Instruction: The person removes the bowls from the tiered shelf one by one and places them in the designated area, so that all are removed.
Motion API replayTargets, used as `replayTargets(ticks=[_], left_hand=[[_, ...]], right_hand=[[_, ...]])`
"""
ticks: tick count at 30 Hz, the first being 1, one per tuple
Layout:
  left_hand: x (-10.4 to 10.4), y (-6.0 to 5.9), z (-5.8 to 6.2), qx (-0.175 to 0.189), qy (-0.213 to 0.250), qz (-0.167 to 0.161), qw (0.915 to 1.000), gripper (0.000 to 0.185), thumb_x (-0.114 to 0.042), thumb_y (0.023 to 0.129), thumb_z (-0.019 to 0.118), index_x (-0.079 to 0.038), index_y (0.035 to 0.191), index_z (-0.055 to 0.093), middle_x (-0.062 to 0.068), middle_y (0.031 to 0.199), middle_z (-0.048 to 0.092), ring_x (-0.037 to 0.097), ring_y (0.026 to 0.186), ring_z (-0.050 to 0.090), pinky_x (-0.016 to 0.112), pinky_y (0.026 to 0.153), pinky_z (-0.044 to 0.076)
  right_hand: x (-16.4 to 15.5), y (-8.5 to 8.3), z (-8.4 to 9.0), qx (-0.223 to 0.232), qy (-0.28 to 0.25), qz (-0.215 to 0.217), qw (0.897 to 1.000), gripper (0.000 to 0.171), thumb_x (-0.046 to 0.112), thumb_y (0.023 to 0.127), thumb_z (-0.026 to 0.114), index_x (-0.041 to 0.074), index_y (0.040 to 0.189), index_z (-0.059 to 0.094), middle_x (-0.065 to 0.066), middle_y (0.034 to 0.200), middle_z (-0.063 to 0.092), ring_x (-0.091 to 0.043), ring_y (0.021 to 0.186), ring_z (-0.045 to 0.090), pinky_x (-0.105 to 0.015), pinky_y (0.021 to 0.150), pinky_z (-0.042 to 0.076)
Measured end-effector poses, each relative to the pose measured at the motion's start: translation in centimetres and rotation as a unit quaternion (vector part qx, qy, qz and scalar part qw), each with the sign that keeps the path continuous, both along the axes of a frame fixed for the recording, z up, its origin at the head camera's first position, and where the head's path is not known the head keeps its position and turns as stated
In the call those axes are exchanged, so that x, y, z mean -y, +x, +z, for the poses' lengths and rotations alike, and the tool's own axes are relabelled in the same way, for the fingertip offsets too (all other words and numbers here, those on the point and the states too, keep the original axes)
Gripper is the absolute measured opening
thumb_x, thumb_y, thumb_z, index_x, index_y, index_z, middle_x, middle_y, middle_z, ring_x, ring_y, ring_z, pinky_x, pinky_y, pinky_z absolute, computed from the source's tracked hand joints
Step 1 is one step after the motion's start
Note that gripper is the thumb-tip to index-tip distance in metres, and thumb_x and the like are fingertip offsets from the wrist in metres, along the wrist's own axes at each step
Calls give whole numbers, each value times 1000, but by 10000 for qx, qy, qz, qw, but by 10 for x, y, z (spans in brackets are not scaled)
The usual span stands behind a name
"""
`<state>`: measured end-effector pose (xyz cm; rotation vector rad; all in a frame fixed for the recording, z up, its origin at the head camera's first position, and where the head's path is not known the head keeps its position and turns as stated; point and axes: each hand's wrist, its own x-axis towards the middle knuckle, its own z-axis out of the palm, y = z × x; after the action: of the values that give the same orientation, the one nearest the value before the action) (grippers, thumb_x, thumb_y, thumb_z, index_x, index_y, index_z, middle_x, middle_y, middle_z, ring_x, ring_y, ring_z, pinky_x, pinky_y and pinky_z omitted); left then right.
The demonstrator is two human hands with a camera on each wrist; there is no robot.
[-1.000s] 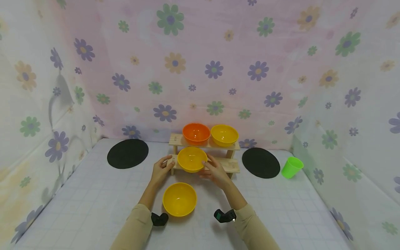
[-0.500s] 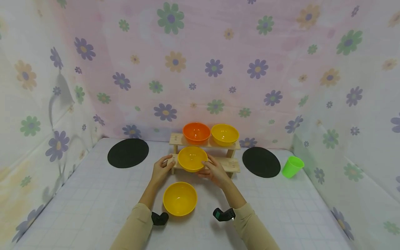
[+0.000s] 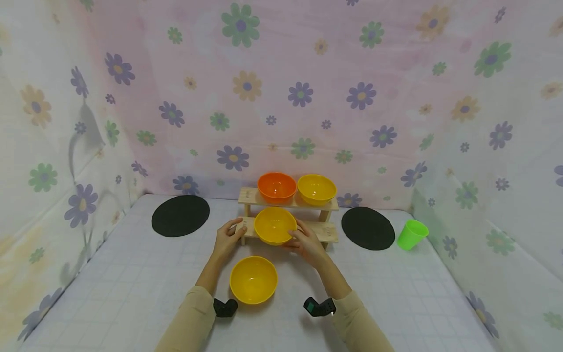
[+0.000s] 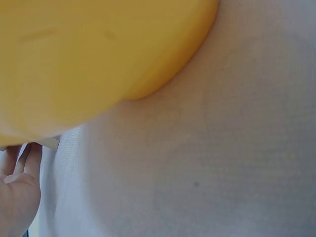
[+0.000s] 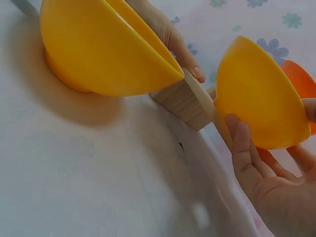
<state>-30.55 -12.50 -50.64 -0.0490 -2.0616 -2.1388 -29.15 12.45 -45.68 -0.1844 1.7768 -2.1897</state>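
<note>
My right hand holds a yellow bowl over the lower step of a two-step wooden stand. In the right wrist view the thumb is at the rim and the fingers spread under the bowl's side. My left hand grips the left end of that lower step, thumb on top. A second yellow bowl sits on the table between my forearms; it fills much of the left wrist view. On the upper step an orange bowl stands left of another yellow bowl.
Black round mats lie on both sides of the stand, a left mat and a right mat. Beyond the right mat a green cup stands near the right wall. Flower-patterned cloth closes the back and both sides.
My right hand and the yellow bowl it holds have shifted slightly to the right along the lower step. The left hand stays on the stand's end.
</note>
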Motion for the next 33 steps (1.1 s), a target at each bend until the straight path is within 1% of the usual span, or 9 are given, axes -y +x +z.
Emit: replayTargets(ticks=[3, 7, 8, 11, 14, 15, 18, 27, 33], left_hand=[[0, 0, 1, 30, -22, 13, 10000, 41, -5, 88, 64, 6, 126, 54, 28, 121, 58, 11, 96, 63, 15, 76, 49], [-1, 0, 0, 22, -30, 23, 10000, 42, -5, 88, 65, 7, 126, 54, 27, 123, 57, 14, 100, 62, 15, 76, 49], [-1, 2, 4, 42, -31, 2, 10000, 42, -4, 88, 64, 8, 126, 53, 28, 124, 56, 19, 103, 62, 15, 76, 49], [-1, 2, 5, 38, -52, 23, 10000, 42, -4, 88, 64, 8, 126, 53, 28, 125, 55, 28, 109, 59, 14, 75, 48], [-2, 3, 6, 77, -103, 48, 9999, 41, -3, 88, 64, 8, 126, 53, 26, 126, 55, 34, 113, 56, 14, 76, 48], [-2, 1, 3, 60, -96, 80, 9999, 41, -4, 88, 64, 7, 126, 54, 25, 127, 56, 33, 113, 56, 14, 76, 48], [-2, 0, 2, 54, -60, 77, 9999, 41, -3, 88, 64, 6, 126, 55, 24, 126, 56, 32, 113, 57, 15, 76, 49], [-2, 1, 3, 91, 62, -57, 9999, 43, -6, 89, 64, 5, 129, 52, 28, 124, 56, 29, 111, 58, 14, 77, 48], [-1, 2, 4, 111, 87, -55, 9999, 45, -7, 89, 63, 7, 130, 50, 27, 127, 53, 26, 110, 58, 14, 77, 47]], right_hand=[[-5, 4, 0, -13, 25, 51, 10000, 55, 12, 96, 45, 7, 148, 25, -26, 133, 41, -18, 78, 66, -41, 83, 52], [-12, 9, 0, -25, 140, 107, 9998, 54, 12, 96, 46, 8, 147, 27, -26, 135, 40, -18, 79, 66, -38, 82, 53], [-14, 11, 0, 2, 170, 103, 9998, 55, 13, 96, 46, 9, 147, 27, -26, 136, 39, -18, 80, 66, -37, 82, 53], [-20, 15, 0, 19, 166, 144, 9998, 57, 13, 96, 47, 9, 148, 24, -26, 139, 36, -19, 81, 66, -35, 82, 53], [-26, 19, -1, 59, 71, 117, 9999, 59, 12, 95, 48, 7, 149, 23, -28, 139, 36, -19, 80, 66, -37, 82, 53], [-29, 20, -2, 42, 43, 122, 9999, 60, 12, 95, 48, 7, 149, 23, -28, 139, 35, -19, 80, 67, -37, 82, 53], [-35, 24, -5, 2, 30, 110, 9999, 60, 12, 95, 49, 5, 149, 22, -29, 140, 34, -20, 81, 67, -39, 82, 53], [-52, 40, -11, -11, 90, 268, 9996, 61, 11, 95, 46, 6, 150, 19, -21, 152, 18, -22, 86, 67, -39, 85, 52], [-62, 50, -14, 125, 286, 295, 9991, 62, 11, 96, 47, 5, 150, 16, -27, 150, 18, -21, 88, 67, -38, 86, 51]])
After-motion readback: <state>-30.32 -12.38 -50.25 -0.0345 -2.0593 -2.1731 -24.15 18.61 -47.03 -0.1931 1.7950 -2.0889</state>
